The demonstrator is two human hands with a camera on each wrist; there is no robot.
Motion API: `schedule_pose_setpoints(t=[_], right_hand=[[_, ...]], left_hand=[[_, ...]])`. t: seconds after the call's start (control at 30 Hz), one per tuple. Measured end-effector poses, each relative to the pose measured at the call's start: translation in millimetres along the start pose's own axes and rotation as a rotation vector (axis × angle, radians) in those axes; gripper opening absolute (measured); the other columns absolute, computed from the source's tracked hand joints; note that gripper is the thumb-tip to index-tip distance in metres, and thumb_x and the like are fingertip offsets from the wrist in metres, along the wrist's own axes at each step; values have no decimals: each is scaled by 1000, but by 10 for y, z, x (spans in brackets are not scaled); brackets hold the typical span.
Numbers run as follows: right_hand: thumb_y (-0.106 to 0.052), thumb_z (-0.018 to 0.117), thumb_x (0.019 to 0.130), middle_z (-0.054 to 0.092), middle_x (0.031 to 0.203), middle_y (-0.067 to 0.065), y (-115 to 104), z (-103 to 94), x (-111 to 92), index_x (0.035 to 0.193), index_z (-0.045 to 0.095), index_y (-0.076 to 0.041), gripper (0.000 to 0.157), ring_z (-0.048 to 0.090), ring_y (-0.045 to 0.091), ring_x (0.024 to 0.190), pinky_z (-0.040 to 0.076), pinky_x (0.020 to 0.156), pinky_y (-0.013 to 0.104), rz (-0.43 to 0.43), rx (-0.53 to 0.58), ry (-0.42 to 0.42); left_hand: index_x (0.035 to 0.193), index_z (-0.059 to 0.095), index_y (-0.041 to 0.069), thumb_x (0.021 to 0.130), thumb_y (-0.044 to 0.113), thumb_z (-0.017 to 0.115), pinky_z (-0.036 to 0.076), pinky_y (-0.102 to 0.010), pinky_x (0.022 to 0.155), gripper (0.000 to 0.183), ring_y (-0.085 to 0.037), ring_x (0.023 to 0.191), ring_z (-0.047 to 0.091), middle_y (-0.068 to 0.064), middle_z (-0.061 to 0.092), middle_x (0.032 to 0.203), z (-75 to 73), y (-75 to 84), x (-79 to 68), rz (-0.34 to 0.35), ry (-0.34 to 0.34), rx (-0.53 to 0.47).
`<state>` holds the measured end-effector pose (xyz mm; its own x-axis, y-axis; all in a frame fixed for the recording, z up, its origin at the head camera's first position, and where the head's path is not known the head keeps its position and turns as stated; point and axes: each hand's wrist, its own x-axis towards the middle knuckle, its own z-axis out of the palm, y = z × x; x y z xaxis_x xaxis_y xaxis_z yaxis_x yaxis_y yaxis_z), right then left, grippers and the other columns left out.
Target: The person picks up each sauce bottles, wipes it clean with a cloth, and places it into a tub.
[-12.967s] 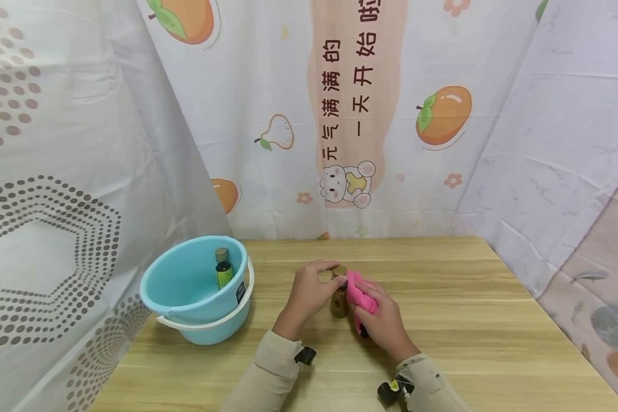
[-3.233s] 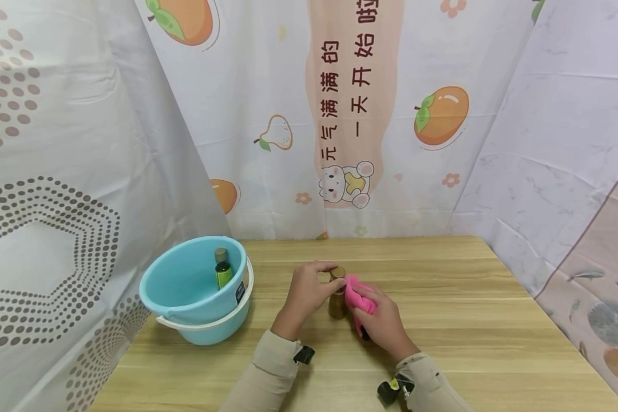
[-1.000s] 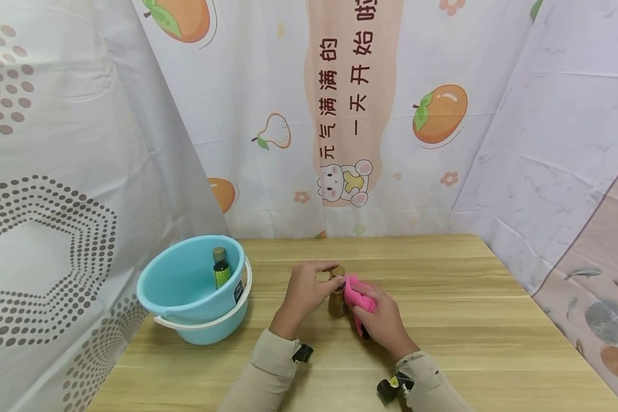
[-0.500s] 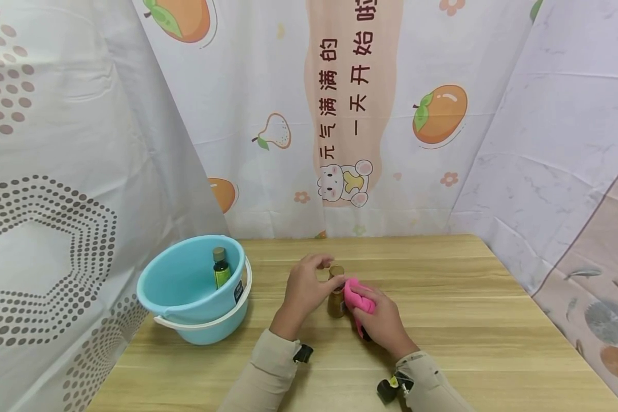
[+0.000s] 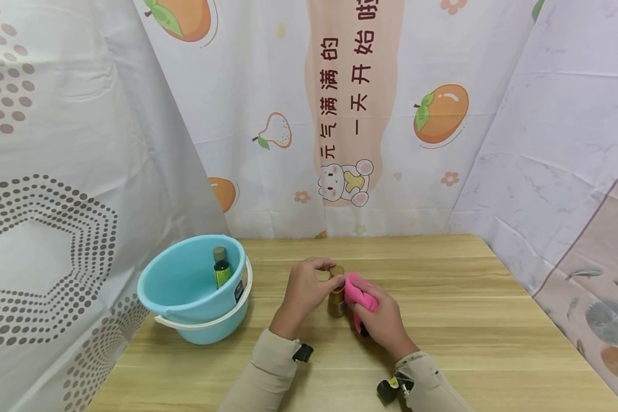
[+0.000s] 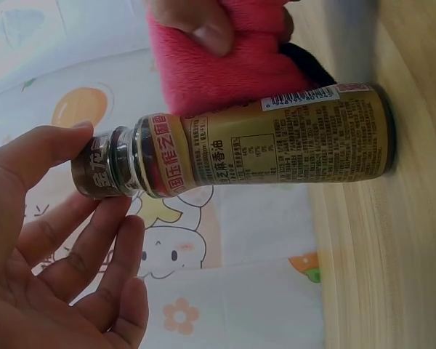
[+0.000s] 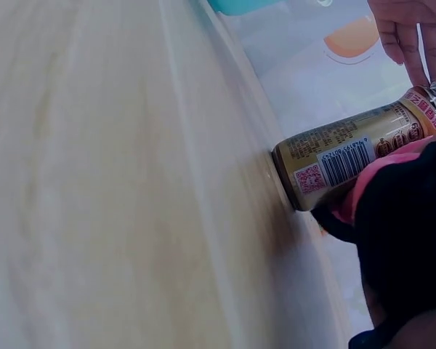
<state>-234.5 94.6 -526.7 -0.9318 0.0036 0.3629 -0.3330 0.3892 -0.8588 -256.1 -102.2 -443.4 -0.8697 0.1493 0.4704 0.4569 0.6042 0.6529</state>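
A sesame oil bottle (image 5: 336, 307) with a gold label stands upright on the wooden table. My left hand (image 5: 305, 289) pinches its brown cap (image 6: 96, 166) between thumb and index finger; the other fingers are spread beside it in the left wrist view. My right hand (image 5: 387, 321) grips a folded pink cloth (image 5: 357, 294) and presses it to the right side of the bottle. In the right wrist view the cloth's black part (image 7: 407, 233) covers much of the hand, and the label's barcode (image 7: 346, 161) shows.
To the left stands a light blue bucket (image 5: 177, 289) with a white handle (image 5: 206, 324). Inside it, a dark bottle (image 5: 222, 273) with a yellow-green label leans at the wall. Printed curtains (image 5: 273, 189) hang behind the table (image 5: 468, 320) and along both sides.
Half a second ago my left fingers were raised off the cap; now they are back on it. The cloth has shifted slightly up the bottle's side. The bucket has stayed put.
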Motion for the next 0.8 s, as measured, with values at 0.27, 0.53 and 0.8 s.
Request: schedule_pose_setpoints(t=[0.27, 0.53, 0.8], right_hand=[[4, 75, 87, 57, 150, 2, -34, -5, -12, 134, 71, -27, 57, 70, 16, 89, 61, 62, 29, -52, 167, 57], [-1, 78, 90, 55, 151, 1, -58, -24, -13, 137, 69, -27, 54, 63, 19, 116, 61, 78, 24, -101, 200, 72], [0, 79, 87, 62, 145, 5, -21, -23, -6, 136, 69, -24, 56, 64, 22, 108, 59, 78, 23, -68, 115, 35]], left_hand=[[116, 80, 14, 89, 32, 84, 56, -46, 99, 33, -16, 110, 71, 1, 78, 111, -11, -10, 1, 0, -63, -57], [120, 79, 17, 91, 31, 81, 56, -42, 99, 32, -12, 108, 70, 6, 77, 116, -5, -31, 3, 1, -100, -74], [119, 79, 20, 91, 30, 81, 56, -41, 99, 30, -11, 109, 70, 7, 77, 116, -7, -26, 4, 1, -109, -81]])
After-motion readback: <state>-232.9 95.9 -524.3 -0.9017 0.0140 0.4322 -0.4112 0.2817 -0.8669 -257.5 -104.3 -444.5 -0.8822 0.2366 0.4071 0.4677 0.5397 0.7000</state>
